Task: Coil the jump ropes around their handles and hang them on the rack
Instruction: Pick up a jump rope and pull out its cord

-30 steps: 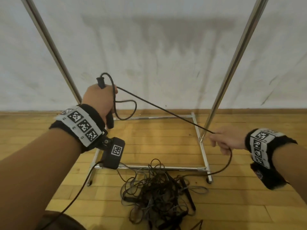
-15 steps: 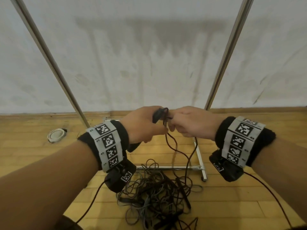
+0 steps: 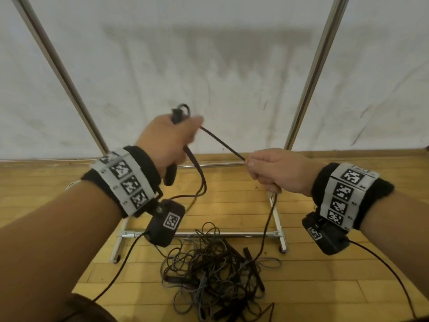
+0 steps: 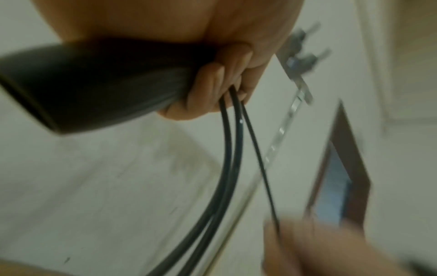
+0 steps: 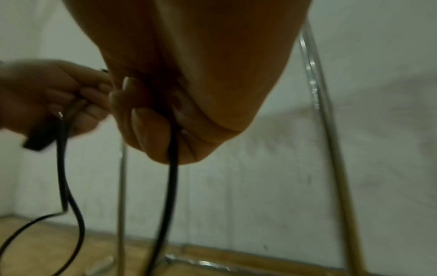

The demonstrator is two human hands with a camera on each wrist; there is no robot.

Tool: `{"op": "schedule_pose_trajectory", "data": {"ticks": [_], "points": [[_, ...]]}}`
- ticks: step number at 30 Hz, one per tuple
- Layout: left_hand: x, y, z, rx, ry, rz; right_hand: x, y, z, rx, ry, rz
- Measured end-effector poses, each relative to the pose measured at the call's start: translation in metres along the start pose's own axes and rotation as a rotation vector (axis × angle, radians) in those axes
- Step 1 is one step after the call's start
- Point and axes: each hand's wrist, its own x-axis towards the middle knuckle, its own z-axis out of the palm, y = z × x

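Our left hand (image 3: 168, 138) grips the thick black handle (image 4: 94, 82) of a thin black jump rope (image 3: 221, 143), holding loops against it. Our right hand (image 3: 276, 170) pinches the taut cord. A tangled pile of dark ropes (image 3: 213, 273) lies on the wooden floor (image 3: 232, 205) beside the chrome rack's (image 3: 313, 73) base.

Rack (image 3: 308, 80) uprights are cut off by the head view's top edge — handle (image 3: 170, 174) mid-section is hidden inside the left hand (image 3: 167, 140) — floor pile (image 3: 213, 273) strands cannot be separated.
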Motion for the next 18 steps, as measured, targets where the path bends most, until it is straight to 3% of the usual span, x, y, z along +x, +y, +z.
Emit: {"op": "schedule_pose_trajectory", "data": {"ticks": [4, 7, 9, 13, 16, 18], "points": [[0.013, -0.001, -0.046, -0.268, 0.239, -0.104, -0.014, 0.056, -0.024, -0.287, -0.011, 0.230], [0.016, -0.020, -0.065, -0.155, 0.306, -0.208, -0.025, 0.090, -0.039, -0.456, -0.003, 0.396], [0.016, -0.029, -0.067, 0.086, 0.296, -0.228, -0.024, 0.098, -0.043, -0.577, 0.014, 0.436], [0.007, -0.028, -0.052, 0.649, 0.200, -0.129, -0.012, 0.071, -0.038, -0.682, 0.071, 0.326], [-0.008, -0.018, -0.018, 0.572, -0.019, -0.014, -0.005, 0.032, -0.027, -0.618, 0.062, 0.183], [-0.021, -0.013, 0.008, 0.467, -0.199, 0.038, -0.003, 0.011, -0.016, -0.436, 0.068, 0.129]]}}
